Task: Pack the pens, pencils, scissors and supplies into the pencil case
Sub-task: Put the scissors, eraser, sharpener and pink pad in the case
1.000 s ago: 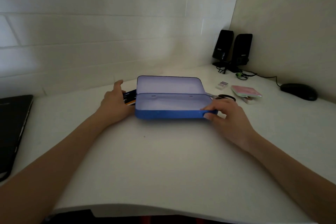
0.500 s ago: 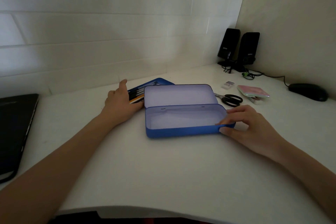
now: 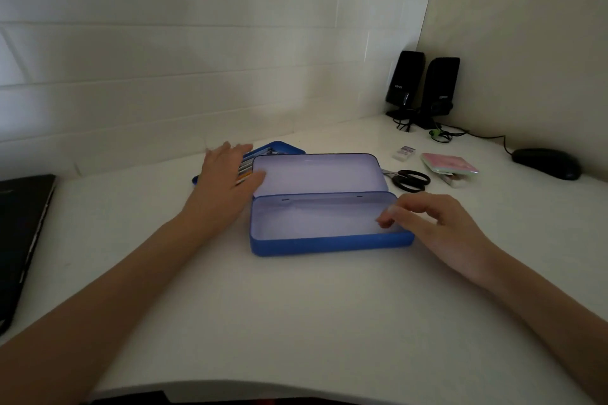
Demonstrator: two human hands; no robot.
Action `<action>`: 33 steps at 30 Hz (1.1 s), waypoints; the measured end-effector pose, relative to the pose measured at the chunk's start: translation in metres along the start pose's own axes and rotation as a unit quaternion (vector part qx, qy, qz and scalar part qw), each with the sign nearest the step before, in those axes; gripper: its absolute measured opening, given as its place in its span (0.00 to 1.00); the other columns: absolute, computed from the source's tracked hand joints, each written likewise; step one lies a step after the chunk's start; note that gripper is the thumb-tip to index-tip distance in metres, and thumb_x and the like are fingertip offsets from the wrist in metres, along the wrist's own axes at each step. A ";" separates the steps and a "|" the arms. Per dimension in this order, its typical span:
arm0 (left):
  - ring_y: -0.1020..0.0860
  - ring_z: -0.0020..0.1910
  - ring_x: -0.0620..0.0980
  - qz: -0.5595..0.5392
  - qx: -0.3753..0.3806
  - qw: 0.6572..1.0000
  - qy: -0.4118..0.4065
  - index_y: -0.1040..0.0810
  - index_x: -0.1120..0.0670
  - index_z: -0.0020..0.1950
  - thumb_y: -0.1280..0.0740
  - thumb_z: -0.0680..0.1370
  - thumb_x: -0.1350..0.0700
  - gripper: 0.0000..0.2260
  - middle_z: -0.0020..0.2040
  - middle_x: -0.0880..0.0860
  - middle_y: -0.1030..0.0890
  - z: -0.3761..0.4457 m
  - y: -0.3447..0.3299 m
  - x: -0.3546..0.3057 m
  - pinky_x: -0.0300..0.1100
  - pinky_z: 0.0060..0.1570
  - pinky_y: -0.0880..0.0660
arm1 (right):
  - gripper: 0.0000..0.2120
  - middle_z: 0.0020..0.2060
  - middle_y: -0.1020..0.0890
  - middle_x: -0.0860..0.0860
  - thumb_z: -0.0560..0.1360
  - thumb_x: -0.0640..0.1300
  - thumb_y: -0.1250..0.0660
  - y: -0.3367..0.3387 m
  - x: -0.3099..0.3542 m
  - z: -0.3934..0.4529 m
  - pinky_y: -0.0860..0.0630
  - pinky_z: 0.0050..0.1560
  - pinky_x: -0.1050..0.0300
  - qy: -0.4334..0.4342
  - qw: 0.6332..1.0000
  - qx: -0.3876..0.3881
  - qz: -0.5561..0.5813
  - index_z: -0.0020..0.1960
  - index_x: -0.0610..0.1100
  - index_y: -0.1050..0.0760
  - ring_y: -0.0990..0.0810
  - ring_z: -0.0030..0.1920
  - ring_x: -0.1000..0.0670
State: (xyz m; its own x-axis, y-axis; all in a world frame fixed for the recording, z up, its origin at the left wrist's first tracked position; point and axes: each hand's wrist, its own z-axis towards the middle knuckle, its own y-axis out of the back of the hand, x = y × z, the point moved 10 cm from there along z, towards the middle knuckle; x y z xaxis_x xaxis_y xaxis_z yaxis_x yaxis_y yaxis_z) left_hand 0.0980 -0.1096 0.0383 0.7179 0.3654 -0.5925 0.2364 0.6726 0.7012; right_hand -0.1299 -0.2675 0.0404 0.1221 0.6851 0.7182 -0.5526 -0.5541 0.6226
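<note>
Left hand: the left hand is lying flat with straight, spread fingers, resting on the pens and pencils just left of the case lid, grasping nothing.
Right hand: the right hand is hovering over the right end of the case with fingers loosely bent and released, fingertips sitting at the near right rim; whether they are touching it is unclear.
Pencil case: the blue tin pencil case is lying open on the white desk between the hands, its pale interior showing nothing inside, its lid leaning back.
Pens tray: a second blue tray is lying behind the lid, holding the pens.
Scissors: black-handled scissors are lying just right of the lid.
Supplies: a small white eraser and a pink-topped flat item are sitting further right.
Surroundings: two black speakers are standing in the corner, a black mouse to the right, a dark laptop at the left edge.
</note>
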 end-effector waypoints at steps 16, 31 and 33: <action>0.46 0.74 0.42 -0.023 0.050 0.998 -0.031 0.41 0.45 0.71 0.31 0.73 0.47 0.30 0.76 0.48 0.44 -0.009 -0.028 -0.010 0.41 0.71 0.45 | 0.11 0.55 0.21 0.46 0.75 0.45 0.40 0.097 -0.090 0.056 0.34 0.57 0.45 -0.143 0.899 -0.253 -0.329 0.55 0.50 0.23 0.28 0.58 0.43; 0.33 0.58 0.41 -0.037 0.004 0.997 -0.066 0.29 0.45 0.56 0.29 0.71 0.61 0.19 0.58 0.48 0.31 -0.010 -0.019 -0.017 0.36 0.57 0.36 | 0.19 0.65 0.25 0.55 0.75 0.62 0.44 0.039 -0.101 0.076 0.60 0.71 0.40 -0.110 0.930 -0.051 -0.346 0.63 0.60 0.29 0.33 0.69 0.54; 0.33 0.58 0.40 -0.039 0.005 0.997 -0.064 0.27 0.45 0.54 0.29 0.71 0.62 0.17 0.57 0.49 0.30 -0.010 -0.020 -0.018 0.29 0.56 0.37 | 0.18 0.58 0.20 0.56 0.74 0.62 0.41 0.042 -0.096 0.076 0.54 0.72 0.41 -0.116 0.938 -0.069 -0.318 0.60 0.58 0.25 0.27 0.63 0.52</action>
State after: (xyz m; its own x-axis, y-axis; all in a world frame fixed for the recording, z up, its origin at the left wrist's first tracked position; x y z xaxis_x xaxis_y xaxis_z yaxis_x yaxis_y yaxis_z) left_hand 0.0741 -0.1226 0.0310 0.7749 0.2264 -0.5901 0.3007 0.6892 0.6593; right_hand -0.1021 -0.3930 0.0213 0.6304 0.7268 0.2729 -0.4063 0.0094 0.9137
